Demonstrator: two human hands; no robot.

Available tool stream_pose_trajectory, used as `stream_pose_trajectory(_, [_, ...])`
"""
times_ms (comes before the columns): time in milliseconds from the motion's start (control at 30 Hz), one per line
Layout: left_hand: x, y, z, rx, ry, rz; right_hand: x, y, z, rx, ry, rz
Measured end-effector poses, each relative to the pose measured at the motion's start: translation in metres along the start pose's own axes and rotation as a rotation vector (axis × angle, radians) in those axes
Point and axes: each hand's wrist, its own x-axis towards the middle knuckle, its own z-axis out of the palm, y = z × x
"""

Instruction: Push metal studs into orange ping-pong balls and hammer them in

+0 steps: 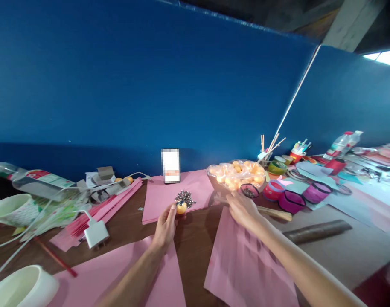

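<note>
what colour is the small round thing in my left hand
The small round thing in your left hand is yellow-orange; it shows best in the head view.

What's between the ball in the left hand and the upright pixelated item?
In the head view: a pile of shiny bits just beyond the ball, on pink paper, then bare paper up to the pixelated item.

White charger (96, 235) near red stick (56, 256); labelled bottle (44, 183) lying down; pen-filled cup (296, 157) upright.
</note>
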Motion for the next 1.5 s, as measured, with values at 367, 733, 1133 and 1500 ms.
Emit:
stream_pose_trajectory(367, [-0.002, 0.005, 0.001, -0.323, -0.007, -0.063, -0.021, -0.046, -0.045, 0.664, 0.008, -0.209])
stream_pose_trajectory(733, [-0.001, 0.004, 0.003, -0.233, -0.015, -0.029, -0.033, -0.074, -0.041, 0.524, 0.094, -0.21])
stream_pose_trajectory(1133, [0.0, -0.002, 0.001, -0.205, 0.019, -0.021, -0.041, -0.078, -0.044, 0.558, 0.054, -0.214])
stream_pose_trajectory(1500, [0.0, 0.001, 0.004, -0.213, 0.004, -0.022, -0.038, -0.075, -0.039, 0.59, 0.072, -0.192])
